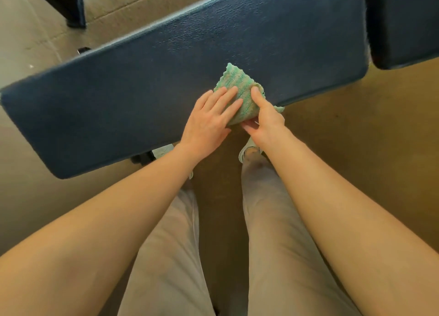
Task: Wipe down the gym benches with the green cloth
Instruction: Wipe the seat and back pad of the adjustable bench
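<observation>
two hands meet at the near edge of the long padded surface (147,89), a rounded-corner slab in dark blue vinyl with a pebbled, leather-like grain. on it lies the green cloth (240,87), a ribbed knit of green and pale stripes, folded into a rough triangle whose tip points away from us and whose lower corner hangs over the surface's edge. our left hand (211,116) lies flat and open, fingers stretched and slightly spread, palm on the vinyl, fingertips pressing the cloth's left side; it grips nothing. our right hand (263,118) is partly curled, pinching the cloth's right side and overhanging corner, thumb on top and fingers tucked beneath the edge. the cloth sits between the two hands and just beyond them. a second blue pad (403,23) of the same grain stands just beside the first at the upper right, a narrow gap between them. below, tan carpet (356,137) and our light trousers (171,256).
</observation>
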